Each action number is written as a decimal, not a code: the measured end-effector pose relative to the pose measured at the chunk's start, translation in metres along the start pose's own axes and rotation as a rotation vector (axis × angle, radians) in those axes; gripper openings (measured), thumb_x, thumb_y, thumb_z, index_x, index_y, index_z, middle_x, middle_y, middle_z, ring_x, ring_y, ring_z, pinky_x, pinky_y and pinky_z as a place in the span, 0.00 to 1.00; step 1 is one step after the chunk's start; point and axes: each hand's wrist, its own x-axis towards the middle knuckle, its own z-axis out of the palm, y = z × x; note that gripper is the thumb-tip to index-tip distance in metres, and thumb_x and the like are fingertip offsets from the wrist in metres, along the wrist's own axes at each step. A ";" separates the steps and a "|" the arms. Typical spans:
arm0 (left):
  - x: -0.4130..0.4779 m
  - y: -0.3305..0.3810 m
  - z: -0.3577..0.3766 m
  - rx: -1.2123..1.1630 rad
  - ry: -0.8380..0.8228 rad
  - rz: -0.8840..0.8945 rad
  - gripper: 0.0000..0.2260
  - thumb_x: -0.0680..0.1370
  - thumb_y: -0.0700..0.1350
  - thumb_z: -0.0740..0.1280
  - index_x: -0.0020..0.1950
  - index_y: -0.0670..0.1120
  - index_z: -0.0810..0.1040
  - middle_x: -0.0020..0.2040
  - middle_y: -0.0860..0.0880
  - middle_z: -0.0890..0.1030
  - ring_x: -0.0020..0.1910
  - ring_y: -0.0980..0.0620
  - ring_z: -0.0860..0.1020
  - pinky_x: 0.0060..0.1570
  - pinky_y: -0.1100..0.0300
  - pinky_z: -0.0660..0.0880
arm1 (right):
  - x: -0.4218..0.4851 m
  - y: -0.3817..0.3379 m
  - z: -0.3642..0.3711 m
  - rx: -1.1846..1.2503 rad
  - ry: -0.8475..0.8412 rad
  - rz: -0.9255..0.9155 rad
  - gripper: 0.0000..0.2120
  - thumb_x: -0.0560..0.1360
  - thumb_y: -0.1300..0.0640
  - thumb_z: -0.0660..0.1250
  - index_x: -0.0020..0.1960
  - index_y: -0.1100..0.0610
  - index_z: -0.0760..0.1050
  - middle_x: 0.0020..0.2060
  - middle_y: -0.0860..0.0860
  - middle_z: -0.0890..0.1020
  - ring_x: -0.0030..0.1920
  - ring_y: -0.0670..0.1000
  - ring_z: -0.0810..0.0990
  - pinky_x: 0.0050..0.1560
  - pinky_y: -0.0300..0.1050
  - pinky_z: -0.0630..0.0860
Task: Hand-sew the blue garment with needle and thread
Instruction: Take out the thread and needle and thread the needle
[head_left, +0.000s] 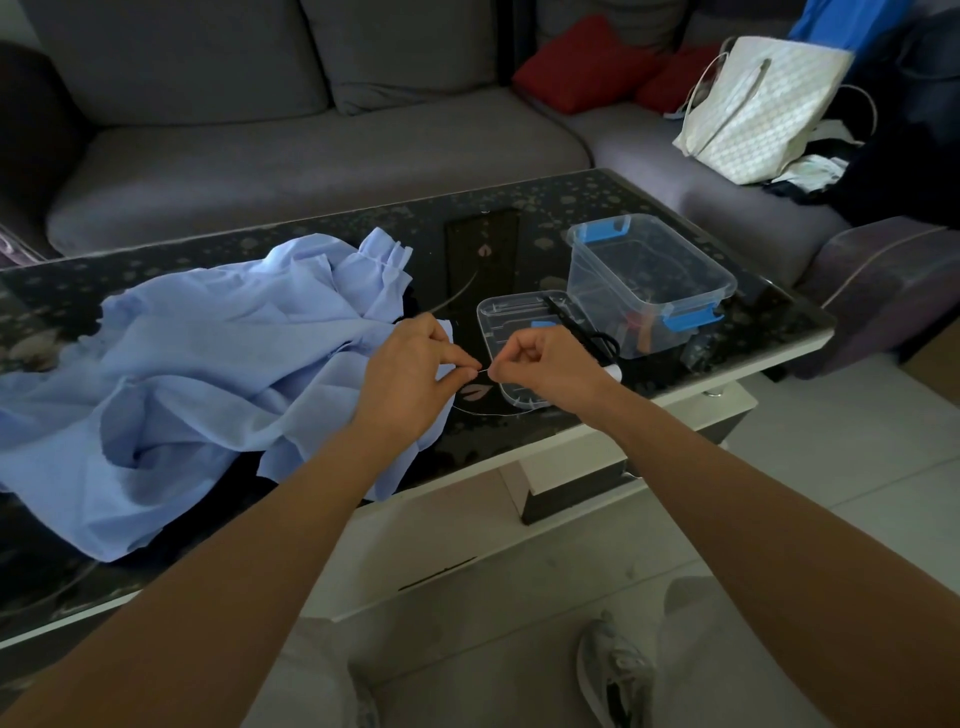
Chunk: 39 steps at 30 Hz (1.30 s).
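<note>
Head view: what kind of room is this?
Probably a living room at home: a grey sofa with red cushions wraps round a low glass-topped table, where a blue garment lies.

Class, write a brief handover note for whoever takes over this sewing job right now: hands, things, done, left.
Left hand and right hand each pinch the thread, fingertips almost meeting; needle too small to see.
Blue garment lies crumpled on the table, left of the hands.
Scissors rest on the box lid.
Done: kit opened.
Left: likely threading, then the stitching.
</note>
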 end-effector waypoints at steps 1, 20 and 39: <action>0.001 -0.001 0.000 0.035 -0.017 -0.012 0.08 0.76 0.45 0.71 0.53 0.46 0.85 0.46 0.51 0.70 0.47 0.56 0.69 0.43 0.76 0.62 | 0.000 0.000 0.000 0.000 0.001 -0.002 0.04 0.74 0.60 0.71 0.42 0.55 0.78 0.24 0.40 0.77 0.27 0.38 0.73 0.38 0.32 0.75; 0.005 0.005 0.002 -0.848 -0.095 -0.685 0.04 0.76 0.44 0.71 0.41 0.48 0.82 0.35 0.52 0.77 0.38 0.59 0.77 0.41 0.69 0.74 | -0.004 -0.003 0.004 0.094 -0.106 -0.049 0.04 0.74 0.59 0.71 0.48 0.59 0.82 0.44 0.59 0.84 0.50 0.64 0.80 0.59 0.58 0.77; -0.001 0.003 0.004 0.107 0.112 0.007 0.06 0.73 0.45 0.75 0.43 0.42 0.84 0.45 0.48 0.75 0.47 0.56 0.67 0.46 0.71 0.61 | 0.000 -0.004 -0.002 0.105 -0.061 -0.030 0.01 0.75 0.60 0.70 0.47 0.57 0.81 0.44 0.54 0.85 0.48 0.52 0.83 0.54 0.39 0.78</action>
